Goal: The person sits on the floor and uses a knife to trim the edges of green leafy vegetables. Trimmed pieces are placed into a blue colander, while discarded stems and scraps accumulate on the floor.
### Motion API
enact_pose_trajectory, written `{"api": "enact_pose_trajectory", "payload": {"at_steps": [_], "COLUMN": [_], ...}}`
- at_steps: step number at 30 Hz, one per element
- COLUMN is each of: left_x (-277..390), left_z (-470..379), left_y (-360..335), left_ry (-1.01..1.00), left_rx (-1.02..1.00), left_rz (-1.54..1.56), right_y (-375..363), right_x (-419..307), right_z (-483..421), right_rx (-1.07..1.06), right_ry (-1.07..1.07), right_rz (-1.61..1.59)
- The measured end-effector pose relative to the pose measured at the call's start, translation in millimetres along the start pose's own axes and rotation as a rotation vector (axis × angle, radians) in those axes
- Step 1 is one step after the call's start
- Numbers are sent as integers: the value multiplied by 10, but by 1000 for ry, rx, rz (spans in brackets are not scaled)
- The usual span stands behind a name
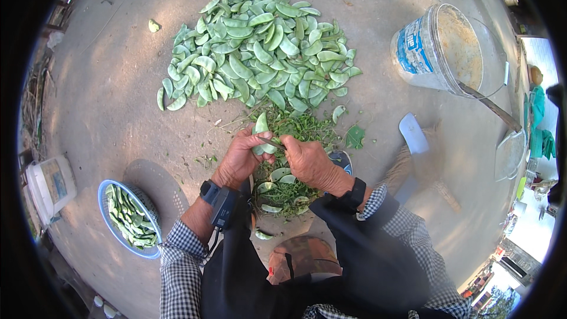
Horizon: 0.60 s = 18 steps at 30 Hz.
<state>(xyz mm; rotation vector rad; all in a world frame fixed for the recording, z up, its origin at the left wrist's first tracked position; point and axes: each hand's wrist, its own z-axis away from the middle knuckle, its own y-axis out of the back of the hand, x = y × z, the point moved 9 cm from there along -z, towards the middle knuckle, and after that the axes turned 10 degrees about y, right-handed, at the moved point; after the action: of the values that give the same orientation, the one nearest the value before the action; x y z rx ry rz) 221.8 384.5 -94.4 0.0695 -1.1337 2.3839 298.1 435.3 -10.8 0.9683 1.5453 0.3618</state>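
Note:
My left hand grips a few flat green bean pods upright between thumb and fingers. My right hand is closed around a small knife, its handle hidden in the fist. The thin dark blade lies against the pods beside my left thumb. Below both hands, green trimmings are strewn on the ground between my feet, with several discarded pods among them. A large heap of bean pods spreads out in front of me on the concrete.
To the left stands a blue plastic basket holding pods, near a white tub. A white bucket sits at the right, with a wooden handle beside it. A pale blue flat object lies nearer me.

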Motion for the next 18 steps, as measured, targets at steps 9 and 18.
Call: {"api": "enact_pose_trajectory", "payload": {"at_steps": [9, 18], "left_x": [-203, -259], "left_z": [96, 149], "left_y": [-138, -313], "left_ry": [151, 238], "left_rx": [-197, -350], "left_rz": [-32, 68], "right_y": [397, -57], "right_x": [901, 260], "right_z": [202, 105], "right_rx": [7, -178], "right_ry": [-608, -293], "right_rz": [59, -224]}}
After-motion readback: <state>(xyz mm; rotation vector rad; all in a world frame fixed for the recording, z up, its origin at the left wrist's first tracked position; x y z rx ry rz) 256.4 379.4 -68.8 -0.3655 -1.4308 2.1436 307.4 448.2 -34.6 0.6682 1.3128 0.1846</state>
